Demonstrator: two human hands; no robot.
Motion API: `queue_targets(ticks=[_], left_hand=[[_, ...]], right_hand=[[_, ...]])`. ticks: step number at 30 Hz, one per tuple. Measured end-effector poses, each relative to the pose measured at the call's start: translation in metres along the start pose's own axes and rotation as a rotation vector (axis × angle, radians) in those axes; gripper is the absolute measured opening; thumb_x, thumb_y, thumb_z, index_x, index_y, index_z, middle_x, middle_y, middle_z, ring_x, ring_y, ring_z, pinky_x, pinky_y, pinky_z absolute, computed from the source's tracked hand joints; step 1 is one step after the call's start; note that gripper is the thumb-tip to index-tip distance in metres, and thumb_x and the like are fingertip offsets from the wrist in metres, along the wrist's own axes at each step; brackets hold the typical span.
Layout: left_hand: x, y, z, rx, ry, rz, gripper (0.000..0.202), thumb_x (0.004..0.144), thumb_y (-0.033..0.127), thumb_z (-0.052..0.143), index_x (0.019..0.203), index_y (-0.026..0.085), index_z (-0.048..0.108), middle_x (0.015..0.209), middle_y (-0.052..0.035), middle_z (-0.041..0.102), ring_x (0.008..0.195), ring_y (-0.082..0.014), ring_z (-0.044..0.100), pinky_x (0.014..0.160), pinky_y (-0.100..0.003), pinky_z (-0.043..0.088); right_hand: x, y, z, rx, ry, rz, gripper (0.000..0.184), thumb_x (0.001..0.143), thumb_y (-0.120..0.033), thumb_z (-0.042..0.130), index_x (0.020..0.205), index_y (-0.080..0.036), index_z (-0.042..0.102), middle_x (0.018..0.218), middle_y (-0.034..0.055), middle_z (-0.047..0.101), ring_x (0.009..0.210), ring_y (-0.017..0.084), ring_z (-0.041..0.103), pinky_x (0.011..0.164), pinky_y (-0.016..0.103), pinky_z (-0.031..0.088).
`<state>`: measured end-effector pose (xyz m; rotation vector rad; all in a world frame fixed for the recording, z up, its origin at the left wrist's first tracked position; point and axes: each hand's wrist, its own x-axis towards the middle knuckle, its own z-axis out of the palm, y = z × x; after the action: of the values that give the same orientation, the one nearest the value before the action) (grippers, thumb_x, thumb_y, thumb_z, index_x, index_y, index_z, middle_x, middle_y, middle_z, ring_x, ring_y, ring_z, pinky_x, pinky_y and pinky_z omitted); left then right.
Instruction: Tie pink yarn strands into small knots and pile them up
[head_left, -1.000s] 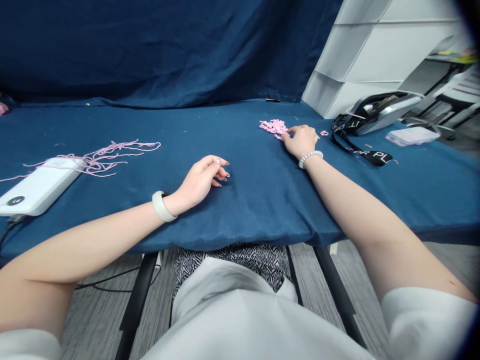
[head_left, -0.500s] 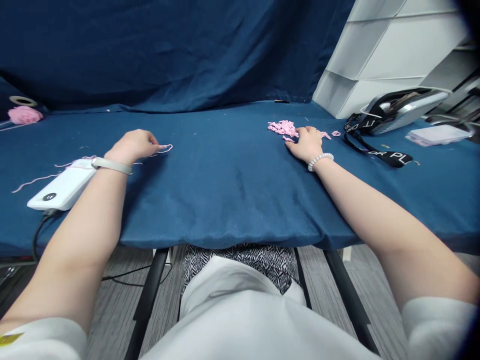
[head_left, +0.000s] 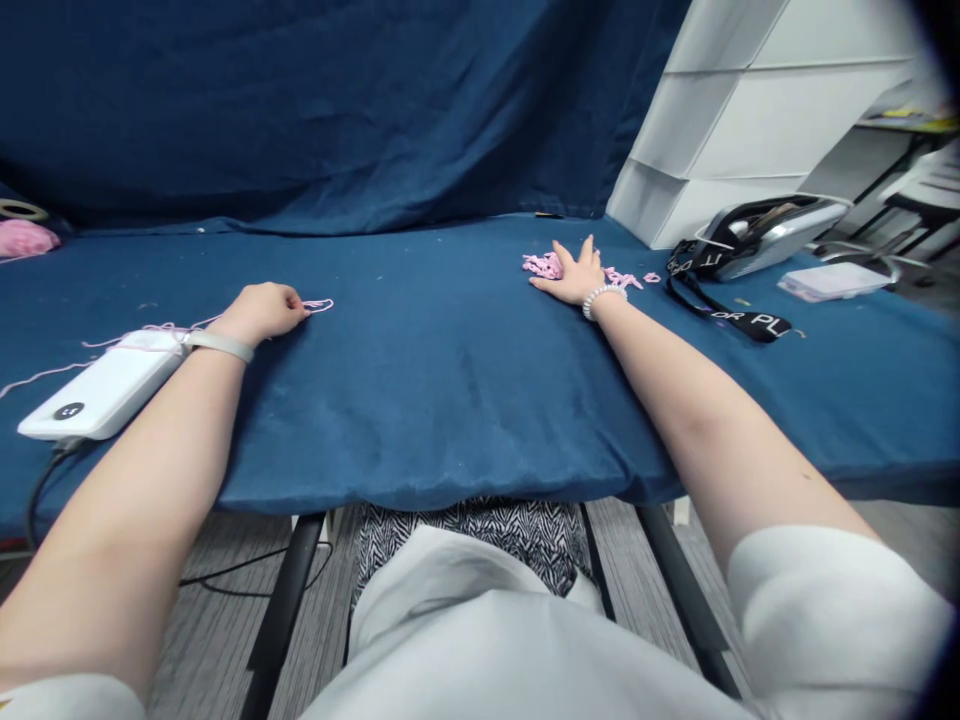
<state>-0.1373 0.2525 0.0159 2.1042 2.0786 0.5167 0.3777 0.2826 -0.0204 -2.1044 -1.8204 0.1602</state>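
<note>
On the left of the blue cloth (head_left: pixel 420 400), my left hand (head_left: pixel 262 310) is closed in a pinch on a strand of pink yarn (head_left: pixel 321 304). A small loop of the yarn sticks out past the fingertips. Further yarn trails back over a white power bank (head_left: pixel 105 385) beside my left wrist. Towards the back right, my right hand (head_left: pixel 576 278) lies with fingers spread over a pile of pink crocheted chain (head_left: pixel 541 265). Part of the pile is hidden under the palm, and some pieces show to the right of the hand.
A pink yarn ball (head_left: pixel 26 238) sits at the far left edge. Right of my right hand lie a black lettered strap (head_left: pixel 750 322), a silver-and-black case (head_left: pixel 772 235) and a flat clear box (head_left: pixel 832 281). White stacked boxes (head_left: pixel 720 130) stand behind them.
My right hand has spread its fingers and moved over the pink pile, covering more of it. My left hand keeps its pinch on the yarn. The whole view has shifted slightly.
</note>
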Motion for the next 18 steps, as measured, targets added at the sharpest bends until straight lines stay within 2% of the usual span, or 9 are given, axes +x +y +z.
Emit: queue_targets(ticks=[2, 4, 7, 9, 11, 12, 14, 16, 18], left_hand=[[0.001, 0.001, 0.001, 0.016, 0.006, 0.004, 0.05, 0.059, 0.069, 0.074, 0.057, 0.022, 0.058, 0.051, 0.0, 0.047, 0.058, -0.014, 0.034, 0.068, -0.032, 0.026], [0.002, 0.003, 0.003, 0.037, 0.013, 0.016, 0.036, 0.064, 0.054, 0.076, 0.06, 0.021, 0.061, 0.054, -0.0012, 0.051, 0.059, -0.016, 0.039, 0.07, -0.032, 0.028], [0.0, 0.009, 0.006, 0.106, 0.027, 0.046, 0.025, 0.072, 0.044, 0.068, 0.068, 0.02, 0.067, 0.062, -0.004, 0.058, 0.063, -0.0192, 0.048, 0.069, -0.031, 0.031], [-0.004, 0.015, 0.004, 0.147, 0.019, 0.06, 0.028, 0.076, 0.046, 0.064, 0.076, 0.018, 0.069, 0.071, -0.0057, 0.063, 0.066, -0.0197, 0.051, 0.068, -0.03, 0.032], [-0.008, 0.021, -0.001, 0.18, -0.027, 0.039, 0.032, 0.078, 0.048, 0.063, 0.082, 0.017, 0.07, 0.078, -0.0069, 0.065, 0.068, -0.0191, 0.052, 0.068, -0.029, 0.033], [-0.01, 0.023, -0.004, 0.196, -0.068, 0.025, 0.033, 0.078, 0.048, 0.063, 0.085, 0.016, 0.07, 0.08, -0.0068, 0.066, 0.068, -0.0185, 0.051, 0.068, -0.029, 0.033], [-0.014, 0.026, -0.012, 0.215, -0.097, -0.002, 0.035, 0.078, 0.047, 0.064, 0.089, 0.015, 0.071, 0.077, -0.005, 0.065, 0.066, -0.0168, 0.05, 0.068, -0.028, 0.034], [-0.015, 0.026, -0.018, 0.216, -0.093, -0.017, 0.033, 0.077, 0.043, 0.066, 0.091, 0.014, 0.071, 0.071, -0.0024, 0.064, 0.066, -0.0156, 0.048, 0.067, -0.027, 0.034], [-0.015, 0.023, -0.022, 0.208, -0.095, -0.03, 0.027, 0.072, 0.034, 0.072, 0.091, 0.014, 0.072, 0.066, 0.0001, 0.062, 0.065, -0.0148, 0.047, 0.067, -0.026, 0.033]], right_hand=[[0.014, -0.001, 0.003, 0.007, -0.027, -0.068, 0.098, 0.076, -0.073, 0.057, 0.156, -0.025, 0.026, 0.164, 0.0172, -0.004, 0.146, 0.051, 0.008, 0.113, 0.064, 0.018], [0.022, -0.002, 0.006, 0.025, -0.083, -0.161, 0.075, 0.086, -0.061, 0.053, 0.149, -0.022, 0.043, 0.161, 0.0175, 0.022, 0.145, 0.045, 0.024, 0.114, 0.061, 0.018], [0.023, -0.003, 0.007, 0.067, -0.067, -0.249, 0.045, 0.096, -0.038, 0.046, 0.125, -0.012, 0.067, 0.138, 0.0172, 0.057, 0.132, 0.031, 0.048, 0.114, 0.044, 0.029], [0.019, 0.0, 0.008, 0.096, -0.009, -0.242, 0.045, 0.097, -0.036, 0.04, 0.112, -0.008, 0.071, 0.124, 0.0191, 0.066, 0.12, 0.03, 0.058, 0.108, 0.04, 0.038], [0.016, 0.005, 0.008, 0.169, 0.05, -0.221, 0.054, 0.1, -0.042, 0.031, 0.112, -0.007, 0.071, 0.115, 0.0185, 0.07, 0.112, 0.028, 0.063, 0.102, 0.04, 0.045], [0.016, 0.007, 0.007, 0.243, 0.092, -0.223, 0.057, 0.1, -0.045, 0.028, 0.118, -0.009, 0.068, 0.117, 0.0168, 0.069, 0.113, 0.027, 0.063, 0.102, 0.039, 0.046], [0.019, 0.011, 0.005, 0.413, 0.212, -0.241, 0.058, 0.1, -0.046, 0.026, 0.136, -0.012, 0.056, 0.136, 0.0128, 0.06, 0.129, 0.024, 0.054, 0.11, 0.038, 0.041], [0.023, 0.014, 0.003, 0.456, 0.316, -0.225, 0.06, 0.1, -0.044, 0.027, 0.151, -0.014, 0.035, 0.157, 0.0099, 0.035, 0.147, 0.021, 0.031, 0.119, 0.038, 0.028], [0.026, 0.015, 0.003, 0.331, 0.325, -0.165, 0.063, 0.101, -0.042, 0.023, 0.157, -0.015, 0.019, 0.164, 0.0101, 0.012, 0.153, 0.022, 0.011, 0.122, 0.043, 0.017]])
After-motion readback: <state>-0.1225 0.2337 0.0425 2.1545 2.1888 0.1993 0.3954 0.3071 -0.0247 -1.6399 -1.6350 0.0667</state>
